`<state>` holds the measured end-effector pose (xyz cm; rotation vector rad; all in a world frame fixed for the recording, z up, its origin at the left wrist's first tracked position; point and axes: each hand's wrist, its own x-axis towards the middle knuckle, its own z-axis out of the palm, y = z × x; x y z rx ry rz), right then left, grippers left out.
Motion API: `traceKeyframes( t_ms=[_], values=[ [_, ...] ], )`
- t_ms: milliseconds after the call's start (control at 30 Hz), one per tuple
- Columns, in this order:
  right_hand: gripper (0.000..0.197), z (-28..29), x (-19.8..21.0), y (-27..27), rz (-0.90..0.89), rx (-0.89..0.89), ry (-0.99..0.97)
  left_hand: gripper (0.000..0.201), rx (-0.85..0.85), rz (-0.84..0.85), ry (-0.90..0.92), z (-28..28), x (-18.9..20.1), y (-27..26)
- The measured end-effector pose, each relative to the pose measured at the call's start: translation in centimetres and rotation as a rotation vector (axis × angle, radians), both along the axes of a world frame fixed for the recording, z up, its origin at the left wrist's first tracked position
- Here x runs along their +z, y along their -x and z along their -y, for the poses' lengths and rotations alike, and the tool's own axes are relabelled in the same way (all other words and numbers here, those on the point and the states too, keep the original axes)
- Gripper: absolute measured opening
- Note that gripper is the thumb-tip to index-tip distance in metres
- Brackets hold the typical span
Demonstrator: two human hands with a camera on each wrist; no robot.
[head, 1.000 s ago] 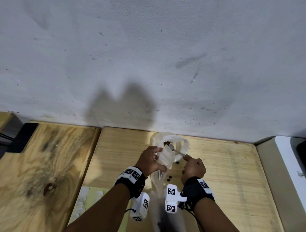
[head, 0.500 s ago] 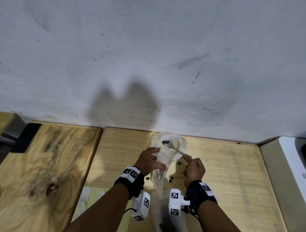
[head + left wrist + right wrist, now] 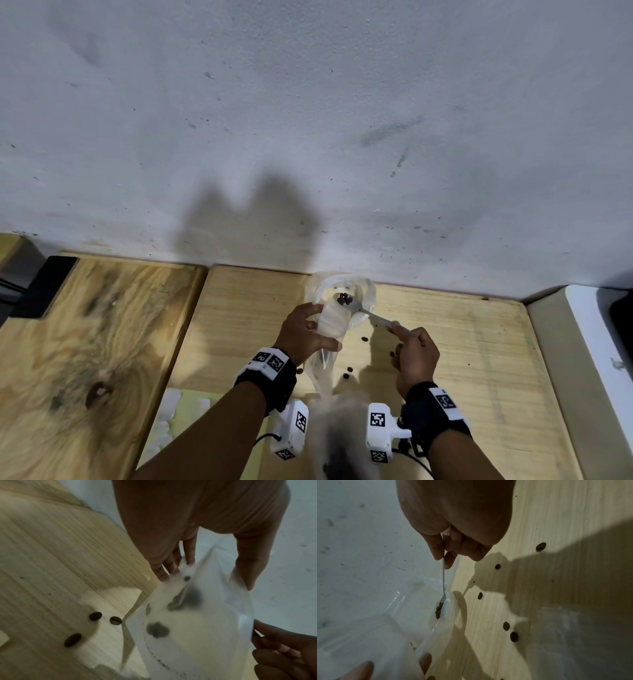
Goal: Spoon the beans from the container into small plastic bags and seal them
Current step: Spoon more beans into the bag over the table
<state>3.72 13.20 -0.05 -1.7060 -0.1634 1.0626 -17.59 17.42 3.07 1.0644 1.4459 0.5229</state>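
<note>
Spooning beans into a small bag over the tabletop [image 3: 462, 359]

The plastic bag [image 3: 330, 320] is gripped by the curled left hand [image 3: 301, 334]; a spoon [image 3: 364, 310] loaded with beans [image 3: 344, 299] is pinched by the right hand [image 3: 416, 353] at the bag's mouth.

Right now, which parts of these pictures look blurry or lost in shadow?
Head view: sharp on the spoon, but a smeared grey blur sits at the bottom edge between the wrists, and the arms cast a large soft shadow on the wall. Left wrist view: beans seen through the bag are dark smudges. Right wrist view: a broad shadow darkens the table.
</note>
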Motion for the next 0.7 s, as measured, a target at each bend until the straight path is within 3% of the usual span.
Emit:
traceKeyframes(
  t_ms=[333, 700],
  values=[
    [0.053, 0.4, 3.3, -1.8, -0.020, -0.012, -0.091, 0.091, -0.030, -0.071, -0.043, 0.1, 0.1, -0.5],
    [0.047, 1.1, 7.5, -4.7, 0.048, 0.112, -0.296, 0.094, -0.135, -0.151, -0.083, 0.7, 0.0, -0.6]
  ],
)
